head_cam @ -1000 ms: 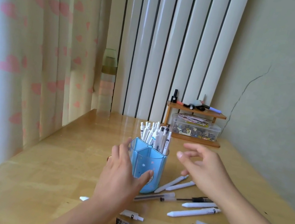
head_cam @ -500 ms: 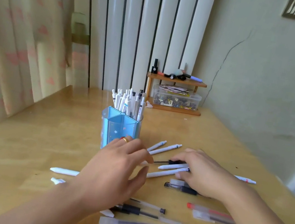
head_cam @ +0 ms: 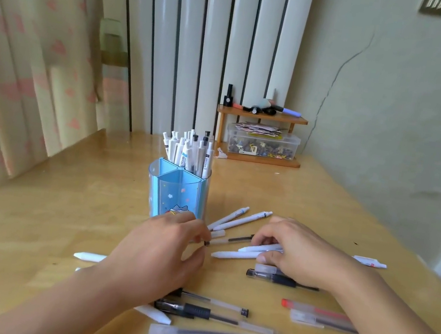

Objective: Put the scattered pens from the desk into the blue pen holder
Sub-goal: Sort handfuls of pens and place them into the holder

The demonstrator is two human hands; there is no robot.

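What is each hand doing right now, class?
Left hand: pinching a clear pen by its end.
Right hand: fingers curled over white pens.

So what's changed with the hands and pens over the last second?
Both hands dropped from beside the blue pen holder to the desk: the left hand now pinches a clear pen, and the right hand grips white pens. The holder and its pens stayed put.

Both forearms reach forward, the left hand [head_cam: 161, 250] lying palm down with its fingertips pinched together, the right hand [head_cam: 297, 251] palm down beside it with curled fingers [head_cam: 265, 240].
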